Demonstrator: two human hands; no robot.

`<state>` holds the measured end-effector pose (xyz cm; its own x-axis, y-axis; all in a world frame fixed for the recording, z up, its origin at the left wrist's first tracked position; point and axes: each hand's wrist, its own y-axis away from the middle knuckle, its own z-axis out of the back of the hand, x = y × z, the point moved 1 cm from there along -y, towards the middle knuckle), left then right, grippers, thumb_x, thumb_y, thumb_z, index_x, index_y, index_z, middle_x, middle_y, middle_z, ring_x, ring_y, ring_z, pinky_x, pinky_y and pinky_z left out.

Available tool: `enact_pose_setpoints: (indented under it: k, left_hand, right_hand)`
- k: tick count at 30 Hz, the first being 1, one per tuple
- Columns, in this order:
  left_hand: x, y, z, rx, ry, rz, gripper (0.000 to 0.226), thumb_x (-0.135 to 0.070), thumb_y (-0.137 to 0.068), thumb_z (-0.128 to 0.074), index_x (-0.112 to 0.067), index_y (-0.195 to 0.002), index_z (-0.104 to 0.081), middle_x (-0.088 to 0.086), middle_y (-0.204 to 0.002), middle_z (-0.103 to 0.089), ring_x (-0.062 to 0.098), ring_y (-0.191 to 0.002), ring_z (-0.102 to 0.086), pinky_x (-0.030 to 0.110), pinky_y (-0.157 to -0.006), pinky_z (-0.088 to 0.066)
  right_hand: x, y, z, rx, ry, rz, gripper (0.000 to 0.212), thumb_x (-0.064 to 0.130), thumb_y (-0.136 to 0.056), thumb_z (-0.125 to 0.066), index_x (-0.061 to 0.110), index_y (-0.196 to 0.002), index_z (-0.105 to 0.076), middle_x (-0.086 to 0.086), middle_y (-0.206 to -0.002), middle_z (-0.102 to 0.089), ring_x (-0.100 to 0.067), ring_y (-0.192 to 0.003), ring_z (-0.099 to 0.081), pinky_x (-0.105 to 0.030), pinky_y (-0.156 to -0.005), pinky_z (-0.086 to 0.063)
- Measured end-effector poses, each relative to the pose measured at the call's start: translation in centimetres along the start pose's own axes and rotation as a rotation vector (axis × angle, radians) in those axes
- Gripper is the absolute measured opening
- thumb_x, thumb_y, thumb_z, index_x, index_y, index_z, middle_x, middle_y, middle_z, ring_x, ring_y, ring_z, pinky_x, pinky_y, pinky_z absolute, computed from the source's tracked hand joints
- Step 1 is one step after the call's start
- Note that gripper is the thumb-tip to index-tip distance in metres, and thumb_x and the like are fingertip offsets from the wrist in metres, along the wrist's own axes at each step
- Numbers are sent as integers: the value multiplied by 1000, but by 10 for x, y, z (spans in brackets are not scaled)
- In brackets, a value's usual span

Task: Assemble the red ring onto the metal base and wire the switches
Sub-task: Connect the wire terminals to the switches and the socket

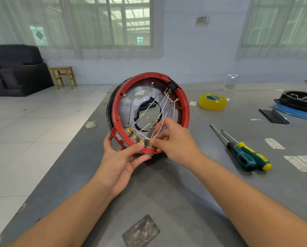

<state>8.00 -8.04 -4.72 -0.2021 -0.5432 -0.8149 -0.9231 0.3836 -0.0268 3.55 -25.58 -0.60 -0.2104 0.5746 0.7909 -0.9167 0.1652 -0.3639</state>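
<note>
The red ring (185, 111) is sitting on the metal base (129, 111), tilted upright off the bench (167, 193). The left hand (121, 161) is gripping the lower rim; the right hand (174, 141) is pinching a white wire (153, 133) at the brass switch terminals (140, 139). Risks: wires are crossing, so a lead may be going onto the wrong tab; pulling may be loosening seated connectors; the one-handed hold may be slipping.

A pale blue-white wall (193, 50) carries two large multi-pane windows (113, 20) veiled by sheer white curtains (24, 24), with daylight coming through. Glossy white floor tiles (33, 122) run to the left corner, where a dark cushioned armchair (15, 68) stands beside a small yellow wooden stool (63, 76).
</note>
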Motion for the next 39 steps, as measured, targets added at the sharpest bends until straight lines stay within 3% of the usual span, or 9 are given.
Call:
enact_pose_setpoints:
  k: [5, 8, 11, 14, 16, 20, 24, 30, 39]
  left_hand:
    - [1, 1, -1, -8, 3, -13, 93, 10, -71, -83, -49, -132, -44, 22, -122, -74, 47, -108, -73, 57, -82, -63]
    - [2, 2, 0, 0, 3, -24, 95, 9, -72, -83, -49, -134, -43, 22, -124, -73, 45, -109, -74, 57, -82, -64]
    - [2, 2, 0, 0, -9, -35, 98, 9, -71, -84, -49, -138, -41, 20, -126, -73, 43, -110, -74, 54, -81, -64]
    - [3, 3, 0, 18, -29, -45, 96, 9, -74, -82, -47, -139, -41, 22, -126, -73, 43, -111, -73, 51, -81, -65]
    - [3, 3, 1, 36, -36, -50, 95, 9, -75, -81, -47, -140, -41, 23, -126, -72, 43, -111, -73, 50, -81, -65]
    - [4, 3, 2, 72, -44, -54, 94, 10, -76, -80, -48, -139, -42, 21, -126, -73, 42, -113, -73, 48, -81, -65]
    - [5, 4, 2, 105, -70, -54, 98, 11, -78, -80, -52, -142, -43, 23, -127, -72, 43, -113, -73, 46, -81, -65]
    - [5, 3, 2, 112, -77, -54, 96, 9, -77, -81, -51, -142, -44, 20, -128, -73, 42, -114, -73, 46, -82, -65]
    - [6, 1, 4, 115, -82, -48, 101, 9, -76, -83, -53, -145, -42, 21, -128, -72, 43, -114, -72, 47, -83, -65]
  right_hand:
    - [0, 1, -1, -48, -90, -73, 36, 17, -84, -80, 32, -100, -51, 13, -79, -74, -8, -64, -72, -22, -59, -54]
    - [2, 4, 4, -304, -88, -110, 46, 29, -82, -80, 35, -103, -39, 18, -78, -68, -4, -66, -67, -16, -58, -51]
    - [9, 8, 8, -488, 62, 59, 36, 30, -87, -73, 33, -100, -40, 12, -73, -57, -3, -70, -59, -12, -59, -43]
    - [17, 9, 4, -316, 224, 221, 11, 27, -90, -72, 29, -93, -62, 15, -85, -56, -1, -76, -57, -10, -65, -41]
    - [18, 10, 0, -208, 292, 228, 1, 30, -92, -70, 30, -91, -69, 15, -77, -54, -2, -74, -55, -14, -66, -41]
    - [15, 8, -2, -140, 326, 162, 9, 37, -94, -67, 31, -95, -74, 18, -55, -51, -4, -61, -53, -29, -61, -48]
    - [12, 5, -1, -67, 310, 108, 8, 37, -95, -67, 33, -94, -73, 29, -58, -56, -3, -61, -54, -23, -59, -40]
    - [9, 1, 1, -50, 216, 63, 11, 32, -95, -67, 32, -85, -71, 13, -55, -58, -3, -57, -53, -22, -56, -37]
    - [9, 1, 1, -6, 291, 69, 12, 33, -100, -60, 30, -91, -67, 26, -56, -54, -3, -55, -50, -23, -53, -32]
